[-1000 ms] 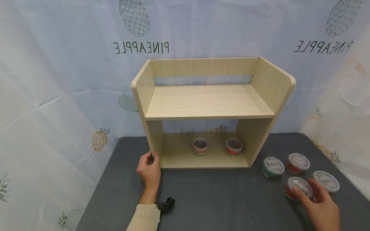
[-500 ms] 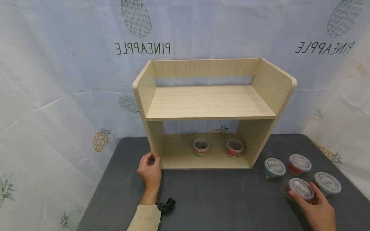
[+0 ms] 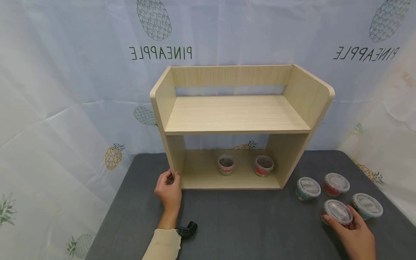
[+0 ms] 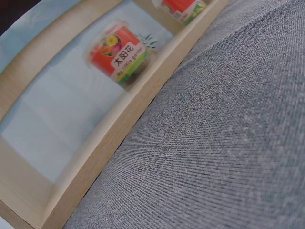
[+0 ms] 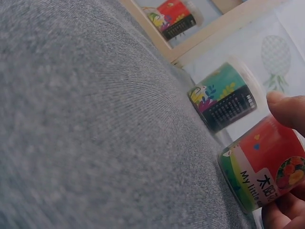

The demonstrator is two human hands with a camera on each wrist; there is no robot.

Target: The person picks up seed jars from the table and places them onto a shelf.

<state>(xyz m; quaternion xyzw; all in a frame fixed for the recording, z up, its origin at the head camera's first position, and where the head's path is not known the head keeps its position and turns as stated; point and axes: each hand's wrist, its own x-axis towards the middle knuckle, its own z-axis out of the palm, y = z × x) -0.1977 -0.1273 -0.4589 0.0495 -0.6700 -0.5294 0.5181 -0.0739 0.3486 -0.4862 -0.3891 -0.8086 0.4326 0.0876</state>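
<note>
Beige-sleeved left hand (image 3: 168,191): left of centre, thumb and fingers pinching the front edge of the wooden two-tier shelf (image 3: 237,113); a tug here could shift the frame.
Left red-labelled cup (image 3: 225,166), right red-labelled cup (image 3: 264,166): upright on the lower board, mid-frame; a jolt might tip them.
Near green-labelled cup (image 3: 307,189): lower right, beside the shelf; a low leftward swing might knock it.
Rear red-labelled cup (image 3: 336,184): behind, less exposed.
"My little garden" cup (image 3: 338,212): lower right, lidded, red label; whether its base touches the grey cloth (image 3: 247,224), I cannot tell.
Right hand (image 3: 352,231): curled around that cup, spread to its width; slack fingers could let smooth plastic slip.
Far-right green-labelled cup (image 3: 367,206): just beside the fingers, easily nudged.
</note>
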